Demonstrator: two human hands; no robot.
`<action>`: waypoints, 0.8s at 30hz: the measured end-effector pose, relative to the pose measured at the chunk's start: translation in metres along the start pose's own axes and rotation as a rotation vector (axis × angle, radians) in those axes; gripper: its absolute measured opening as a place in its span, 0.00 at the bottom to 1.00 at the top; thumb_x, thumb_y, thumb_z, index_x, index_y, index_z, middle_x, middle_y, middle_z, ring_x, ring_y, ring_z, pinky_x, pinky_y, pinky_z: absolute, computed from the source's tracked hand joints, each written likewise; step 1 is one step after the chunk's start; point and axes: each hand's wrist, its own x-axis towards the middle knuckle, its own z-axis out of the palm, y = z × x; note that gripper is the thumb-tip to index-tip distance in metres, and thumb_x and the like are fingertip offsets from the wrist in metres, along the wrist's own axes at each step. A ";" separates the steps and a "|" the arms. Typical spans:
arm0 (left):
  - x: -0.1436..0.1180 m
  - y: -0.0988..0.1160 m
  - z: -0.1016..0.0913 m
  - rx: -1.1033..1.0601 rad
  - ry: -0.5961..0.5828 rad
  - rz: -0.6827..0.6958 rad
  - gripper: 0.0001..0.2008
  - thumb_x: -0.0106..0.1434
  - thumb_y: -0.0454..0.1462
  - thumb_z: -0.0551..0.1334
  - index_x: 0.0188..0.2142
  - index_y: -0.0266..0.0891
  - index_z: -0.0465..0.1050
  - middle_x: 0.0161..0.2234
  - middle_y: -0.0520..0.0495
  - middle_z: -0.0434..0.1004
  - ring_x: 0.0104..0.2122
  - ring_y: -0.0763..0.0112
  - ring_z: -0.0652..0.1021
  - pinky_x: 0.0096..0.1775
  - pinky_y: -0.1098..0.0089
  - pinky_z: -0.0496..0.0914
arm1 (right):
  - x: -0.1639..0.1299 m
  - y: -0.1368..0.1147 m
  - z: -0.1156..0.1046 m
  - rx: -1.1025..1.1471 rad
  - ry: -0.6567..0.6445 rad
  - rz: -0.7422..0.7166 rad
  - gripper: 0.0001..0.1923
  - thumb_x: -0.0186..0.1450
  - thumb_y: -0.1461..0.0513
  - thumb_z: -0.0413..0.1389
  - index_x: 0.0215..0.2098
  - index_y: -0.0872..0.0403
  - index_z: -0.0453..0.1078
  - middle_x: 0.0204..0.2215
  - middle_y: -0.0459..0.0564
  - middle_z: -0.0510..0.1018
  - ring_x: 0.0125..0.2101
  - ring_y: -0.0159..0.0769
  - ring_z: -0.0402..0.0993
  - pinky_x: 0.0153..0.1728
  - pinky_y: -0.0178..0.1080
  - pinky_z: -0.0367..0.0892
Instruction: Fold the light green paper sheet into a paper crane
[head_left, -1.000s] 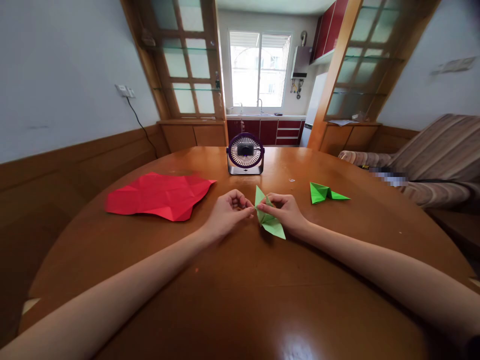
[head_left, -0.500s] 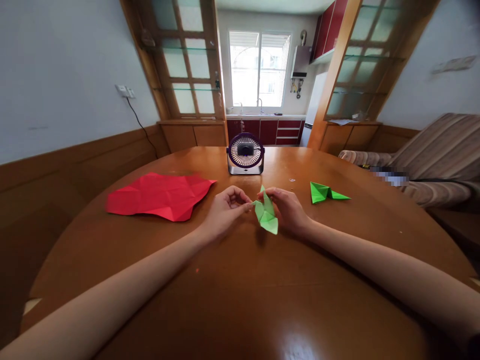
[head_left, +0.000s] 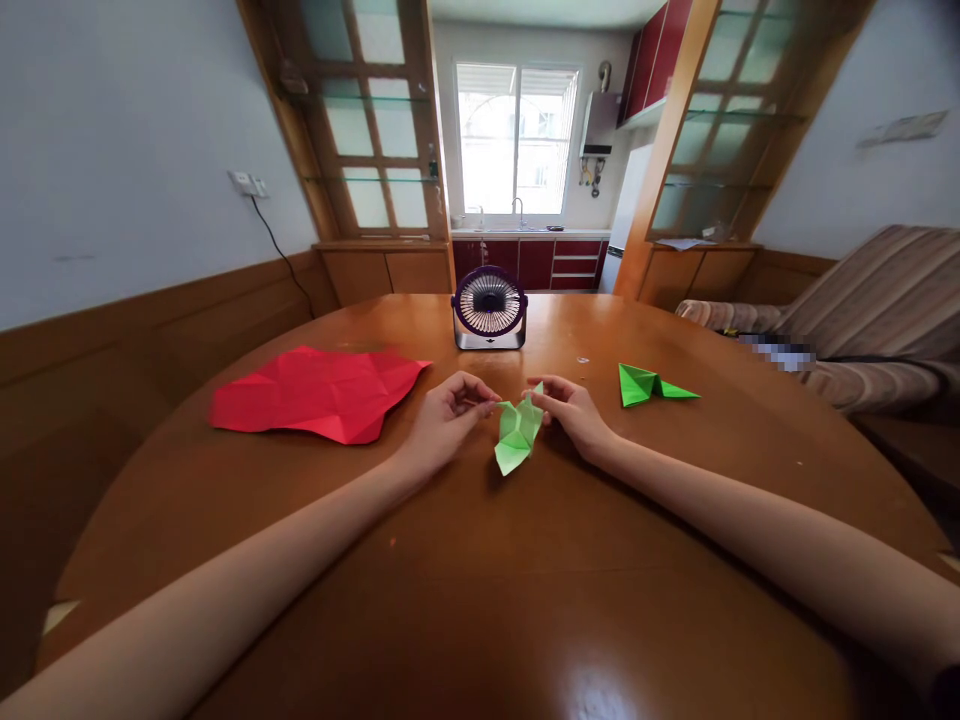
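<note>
A glossy round wooden table (head_left: 480, 600) fills the lower frame, bearing a creased red paper sheet (head_left: 319, 392) at centre left, a small dark desk fan (head_left: 490, 308) at upper centre and a folded green paper piece (head_left: 652, 385) at centre right.

view: head, single | from: above the near edge of the table (head_left: 480, 600) | facing: forward and down | range: arm's length from both hands, kitchen window (head_left: 517, 140) far
</note>
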 end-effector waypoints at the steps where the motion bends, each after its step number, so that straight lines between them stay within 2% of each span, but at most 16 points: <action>1: 0.000 -0.001 0.000 -0.001 0.006 0.002 0.07 0.56 0.36 0.66 0.33 0.38 0.69 0.34 0.48 0.76 0.35 0.72 0.76 0.40 0.70 0.69 | -0.002 -0.001 0.001 0.010 -0.042 0.018 0.19 0.51 0.53 0.65 0.36 0.56 0.72 0.25 0.46 0.75 0.20 0.26 0.64 0.20 0.32 0.61; 3: 0.001 -0.003 0.001 -0.001 0.036 0.004 0.10 0.55 0.37 0.67 0.34 0.37 0.69 0.35 0.49 0.75 0.34 0.73 0.75 0.39 0.71 0.69 | -0.005 -0.004 0.003 0.018 -0.069 0.023 0.15 0.51 0.54 0.64 0.30 0.56 0.72 0.22 0.44 0.74 0.18 0.25 0.63 0.19 0.31 0.59; 5: 0.001 -0.004 0.000 -0.006 0.088 -0.015 0.13 0.55 0.39 0.67 0.37 0.38 0.68 0.36 0.49 0.74 0.35 0.73 0.74 0.37 0.72 0.70 | -0.007 -0.004 0.004 0.004 -0.016 -0.010 0.15 0.51 0.53 0.65 0.29 0.56 0.72 0.20 0.43 0.73 0.18 0.26 0.64 0.18 0.31 0.58; 9: 0.002 -0.005 -0.003 0.014 0.160 -0.186 0.17 0.59 0.47 0.62 0.41 0.39 0.64 0.32 0.52 0.69 0.27 0.75 0.72 0.27 0.75 0.67 | -0.004 -0.003 0.000 -0.061 0.122 -0.106 0.15 0.52 0.53 0.64 0.29 0.55 0.71 0.18 0.42 0.70 0.17 0.26 0.63 0.18 0.32 0.57; 12: 0.002 -0.005 -0.005 0.098 0.075 -0.319 0.19 0.59 0.49 0.61 0.43 0.40 0.63 0.26 0.55 0.66 0.19 0.77 0.68 0.19 0.77 0.59 | -0.003 -0.001 -0.004 -0.074 0.153 -0.130 0.16 0.53 0.52 0.63 0.31 0.55 0.70 0.18 0.41 0.69 0.16 0.26 0.62 0.17 0.31 0.56; 15: -0.001 -0.003 -0.006 0.190 -0.065 -0.373 0.20 0.57 0.45 0.64 0.45 0.40 0.63 0.21 0.58 0.64 0.15 0.79 0.64 0.16 0.78 0.54 | -0.004 -0.002 -0.004 -0.075 0.162 -0.137 0.17 0.54 0.51 0.63 0.33 0.54 0.68 0.18 0.40 0.67 0.17 0.26 0.61 0.17 0.31 0.56; 19: -0.007 0.001 -0.005 0.184 -0.126 -0.362 0.18 0.56 0.38 0.63 0.46 0.40 0.62 0.20 0.59 0.65 0.14 0.80 0.65 0.16 0.79 0.56 | -0.007 -0.004 -0.004 -0.053 0.093 -0.129 0.18 0.54 0.52 0.63 0.36 0.54 0.67 0.17 0.37 0.63 0.16 0.24 0.57 0.17 0.30 0.52; 22: -0.008 -0.002 -0.006 0.103 -0.073 -0.331 0.20 0.56 0.38 0.63 0.46 0.40 0.60 0.23 0.58 0.68 0.15 0.78 0.69 0.16 0.78 0.60 | -0.008 -0.004 -0.005 0.015 0.008 -0.069 0.16 0.53 0.53 0.63 0.34 0.54 0.67 0.16 0.37 0.64 0.14 0.23 0.55 0.16 0.30 0.49; 24: -0.006 -0.007 -0.008 0.064 -0.008 -0.313 0.20 0.57 0.41 0.64 0.46 0.40 0.59 0.22 0.58 0.68 0.16 0.77 0.70 0.16 0.78 0.62 | -0.007 -0.004 -0.006 0.035 -0.003 -0.027 0.15 0.53 0.54 0.62 0.33 0.54 0.66 0.14 0.36 0.64 0.13 0.24 0.55 0.15 0.30 0.49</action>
